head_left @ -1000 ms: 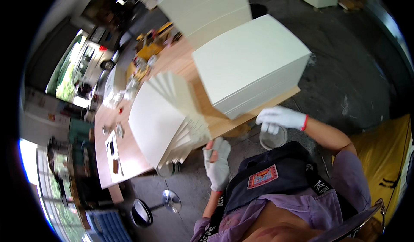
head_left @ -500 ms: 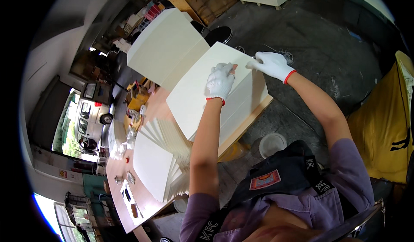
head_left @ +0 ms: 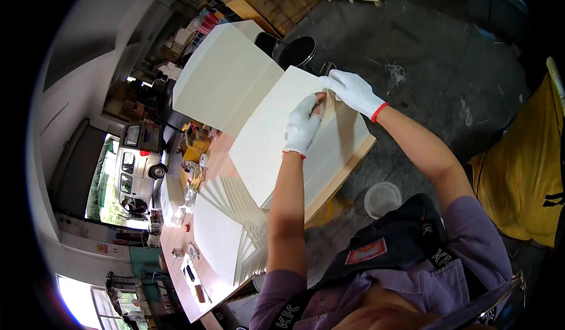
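Observation:
A tall stack of white sheets (head_left: pixel 268 136), paper or thin board, stands on the table in front of me. My left hand (head_left: pixel 302 127), in a white glove with a red cuff and a bare fingertip showing, is closed at the stack's right edge. At the far right corner, my gloved right hand (head_left: pixel 354 94) has its fingers closed on the upper sheets. Between the hands the sheet edges (head_left: pixel 331 103) are bent up and separated into thin layers. Some fingers of both hands are hidden, so how many sheets are held cannot be seen.
A fanned pile of white sheets (head_left: pixel 220 230) lies left of my left forearm, and another tall white stack (head_left: pixel 226 74) stands beyond. The wooden table (head_left: pixel 182 286) carries small tools. Around it are a black round stool (head_left: pixel 297 51), a white bucket (head_left: pixel 382 199) and a yellow cover (head_left: pixel 521 177).
My right hand has moved left onto the stack's corner, and the sheet edges there are now lifted and spread. My left hand has turned from lying on top to gripping the edge.

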Tool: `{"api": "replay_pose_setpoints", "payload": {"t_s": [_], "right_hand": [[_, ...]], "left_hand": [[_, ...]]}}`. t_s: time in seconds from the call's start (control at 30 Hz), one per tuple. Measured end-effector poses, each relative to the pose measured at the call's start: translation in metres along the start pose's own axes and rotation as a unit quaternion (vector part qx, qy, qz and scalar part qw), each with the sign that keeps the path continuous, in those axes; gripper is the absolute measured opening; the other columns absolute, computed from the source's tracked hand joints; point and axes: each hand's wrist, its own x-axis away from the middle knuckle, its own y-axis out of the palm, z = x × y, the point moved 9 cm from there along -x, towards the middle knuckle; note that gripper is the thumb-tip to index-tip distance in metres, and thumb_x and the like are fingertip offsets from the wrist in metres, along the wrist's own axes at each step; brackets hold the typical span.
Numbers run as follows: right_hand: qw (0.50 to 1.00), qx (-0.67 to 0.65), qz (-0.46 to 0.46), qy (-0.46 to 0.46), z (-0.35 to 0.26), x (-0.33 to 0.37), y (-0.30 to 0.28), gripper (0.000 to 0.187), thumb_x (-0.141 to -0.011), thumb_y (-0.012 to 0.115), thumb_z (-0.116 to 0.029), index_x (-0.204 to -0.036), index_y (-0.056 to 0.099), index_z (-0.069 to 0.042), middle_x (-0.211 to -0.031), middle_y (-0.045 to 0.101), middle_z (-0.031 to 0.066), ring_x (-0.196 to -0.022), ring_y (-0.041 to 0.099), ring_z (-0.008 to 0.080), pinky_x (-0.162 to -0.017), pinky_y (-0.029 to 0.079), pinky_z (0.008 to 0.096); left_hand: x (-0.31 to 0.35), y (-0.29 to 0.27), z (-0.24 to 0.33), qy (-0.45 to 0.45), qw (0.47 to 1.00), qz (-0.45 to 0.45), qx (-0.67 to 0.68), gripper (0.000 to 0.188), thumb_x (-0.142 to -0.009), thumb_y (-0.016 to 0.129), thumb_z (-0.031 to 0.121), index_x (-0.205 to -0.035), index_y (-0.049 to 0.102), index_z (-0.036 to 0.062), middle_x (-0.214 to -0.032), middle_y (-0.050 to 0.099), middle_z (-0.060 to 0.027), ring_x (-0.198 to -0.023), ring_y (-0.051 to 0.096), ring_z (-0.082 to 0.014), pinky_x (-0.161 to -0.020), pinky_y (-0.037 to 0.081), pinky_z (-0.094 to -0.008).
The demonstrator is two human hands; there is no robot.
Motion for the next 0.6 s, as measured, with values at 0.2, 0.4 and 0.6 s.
{"api": "replay_pose_setpoints", "payload": {"t_s": [0.2, 0.4, 0.6], "right_hand": [[0.997, -0.016, 0.072, -0.026, 0.01, 0.01, -0.006, 0.055, -0.106, 0.048, -0.058, -0.097, 0.065, -0.006, -0.074, 0.06, 0.0101, -0.068, 0.061, 0.024, -0.07, 0.047, 0.0403], [0.997, -0.017, 0.069, -0.022, 0.013, 0.012, -0.005, 0.057, -0.107, 0.045, -0.059, -0.095, 0.063, -0.006, -0.076, 0.061, 0.0122, -0.072, 0.063, 0.0294, -0.072, 0.047, 0.0431], [0.997, 0.007, 0.079, -0.021, 0.011, 0.016, -0.006, 0.057, -0.108, 0.044, -0.058, -0.094, 0.062, -0.006, -0.083, 0.065, 0.0182, -0.084, 0.065, 0.041, -0.077, 0.048, 0.0491]], "left_hand": [[0.002, 0.004, 0.011, -0.023, 0.998, -0.016, 0.058, 0.043, -0.098, 0.069, 0.008, -0.14, 0.064, 0.0007, -0.136, 0.07, -0.0149, -0.127, 0.066, -0.0239, -0.108, 0.049, -0.0341], [-0.001, 0.004, 0.002, -0.012, 0.999, -0.023, 0.039, 0.046, -0.097, 0.071, 0.009, -0.142, 0.064, 0.0017, -0.136, 0.069, -0.0154, -0.127, 0.065, -0.0245, -0.108, 0.048, -0.0337], [0.005, -0.009, 0.021, -0.02, 0.998, 0.058, 0.014, 0.036, -0.101, 0.069, 0.012, -0.137, 0.069, 0.0151, -0.127, 0.073, -0.0169, -0.121, 0.069, -0.0247, -0.104, 0.051, -0.035]]}}
